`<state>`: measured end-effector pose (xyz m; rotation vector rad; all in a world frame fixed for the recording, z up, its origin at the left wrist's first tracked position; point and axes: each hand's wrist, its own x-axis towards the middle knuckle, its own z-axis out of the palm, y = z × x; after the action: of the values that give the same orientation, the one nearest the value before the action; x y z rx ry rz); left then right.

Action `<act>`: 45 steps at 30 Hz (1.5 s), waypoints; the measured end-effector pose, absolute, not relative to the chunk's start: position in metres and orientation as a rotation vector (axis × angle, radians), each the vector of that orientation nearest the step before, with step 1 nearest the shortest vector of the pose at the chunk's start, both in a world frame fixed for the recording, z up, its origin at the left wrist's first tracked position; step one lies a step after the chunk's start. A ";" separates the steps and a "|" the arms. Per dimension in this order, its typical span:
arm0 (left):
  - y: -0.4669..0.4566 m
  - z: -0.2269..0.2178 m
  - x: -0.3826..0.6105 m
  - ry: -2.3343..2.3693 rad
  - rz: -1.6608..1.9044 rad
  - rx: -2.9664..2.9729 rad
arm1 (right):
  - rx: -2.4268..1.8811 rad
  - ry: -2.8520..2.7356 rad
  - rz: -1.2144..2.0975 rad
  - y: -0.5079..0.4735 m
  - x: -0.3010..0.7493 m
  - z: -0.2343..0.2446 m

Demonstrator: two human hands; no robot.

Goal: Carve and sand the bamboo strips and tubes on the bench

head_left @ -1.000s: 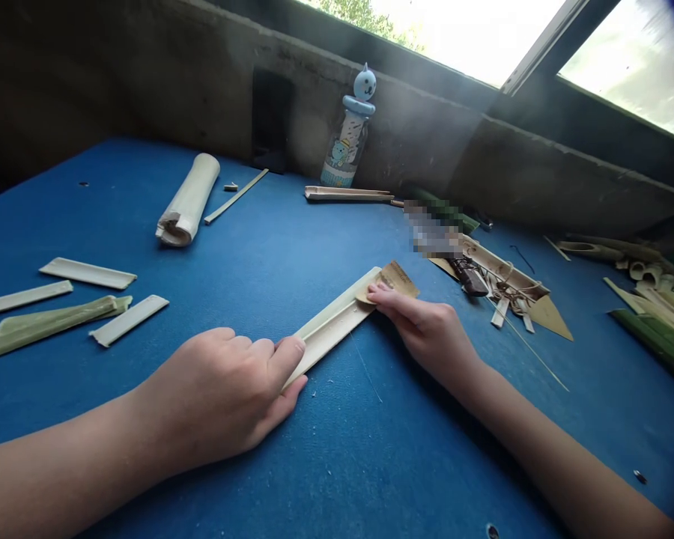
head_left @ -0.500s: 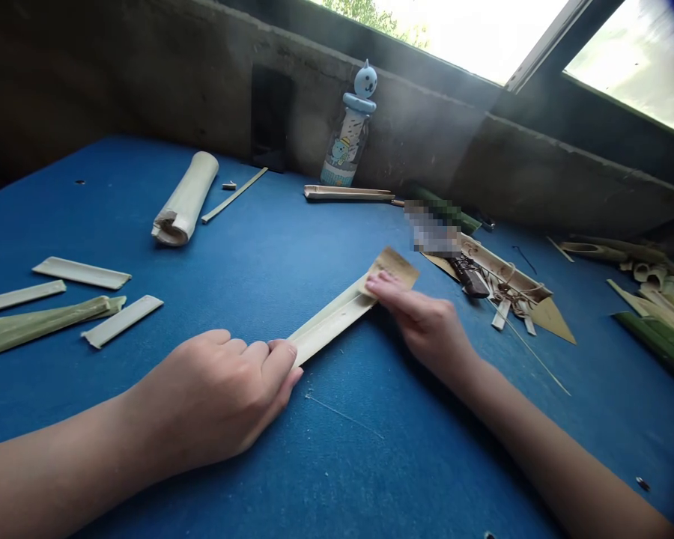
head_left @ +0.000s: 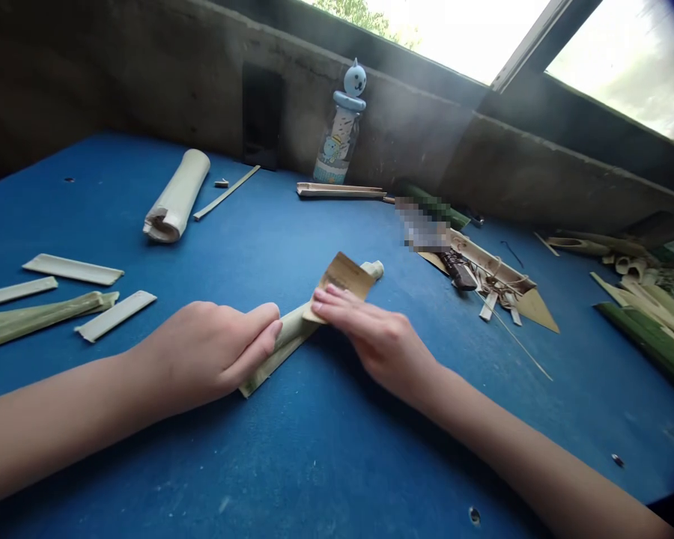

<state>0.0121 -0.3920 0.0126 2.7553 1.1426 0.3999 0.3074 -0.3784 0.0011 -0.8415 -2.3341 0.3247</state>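
A pale bamboo strip (head_left: 293,327) lies slantwise on the blue table between my hands, its rounded side facing up. My left hand (head_left: 219,348) is closed around its near part, and the near end pokes out below the fingers. A brown sheet of sandpaper (head_left: 345,277) lies across the strip, curling up at its far edge. The fingers of my right hand (head_left: 374,329) press this sheet down onto the strip, close to my left hand. Beyond the sheet, the strip's far end shows. Sandpaper hides the middle of the strip.
Several bamboo pieces (head_left: 117,317) lie at the left, with a thick bamboo tube (head_left: 178,196) behind them. A blue-topped bottle (head_left: 337,142) stands by the wall. At the right are a dark-handled knife (head_left: 457,269), its blade blurred, bamboo scraps and green bamboo (head_left: 648,348).
My right hand has slid the sandpaper along the strip towards my left hand. The strip now shows its rounded face rather than its hollow one. The view has shifted slightly.
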 end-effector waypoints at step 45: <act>-0.427 0.023 0.024 1.006 0.492 3.077 | -0.814 -2.388 0.192 -0.411 0.294 0.008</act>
<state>0.0244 -0.4269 0.0233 3.0767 1.0064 0.4917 0.2938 -0.4114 0.0080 -0.8138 -2.3881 0.1921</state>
